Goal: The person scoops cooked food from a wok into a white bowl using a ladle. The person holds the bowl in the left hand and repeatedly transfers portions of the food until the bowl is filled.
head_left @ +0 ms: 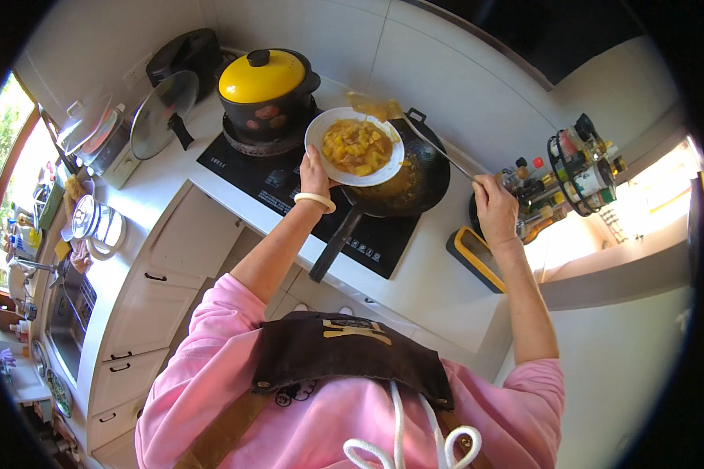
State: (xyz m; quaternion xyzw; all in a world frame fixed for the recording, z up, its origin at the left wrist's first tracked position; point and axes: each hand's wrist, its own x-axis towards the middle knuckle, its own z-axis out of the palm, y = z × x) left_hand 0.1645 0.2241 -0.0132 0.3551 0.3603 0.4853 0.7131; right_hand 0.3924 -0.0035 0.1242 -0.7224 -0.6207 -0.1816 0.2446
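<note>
My left hand (315,170) grips the near left edge of a white dish (315,133), which is tilted above the wok. Yellow chunks of food in a thick sauce (355,146) fill its middle. My right hand (496,208) is closed around the end of a long metal handle (439,148), a spatula or ladle. Its blurred head carries more of the sauced food (375,108) over the dish's far rim. Under the dish, a black wok (431,184) sits on the cooktop, some sauce left inside. The wok's long handle (337,243) points towards me.
Left of the wok, a dark pot (267,120) with a yellow lid (262,79) stands on the black cooktop (381,258). A glass lid (164,117) leans behind. Several bottles (534,193) and a spice rack (584,170) stand right, near a yellow-and-black box (475,258).
</note>
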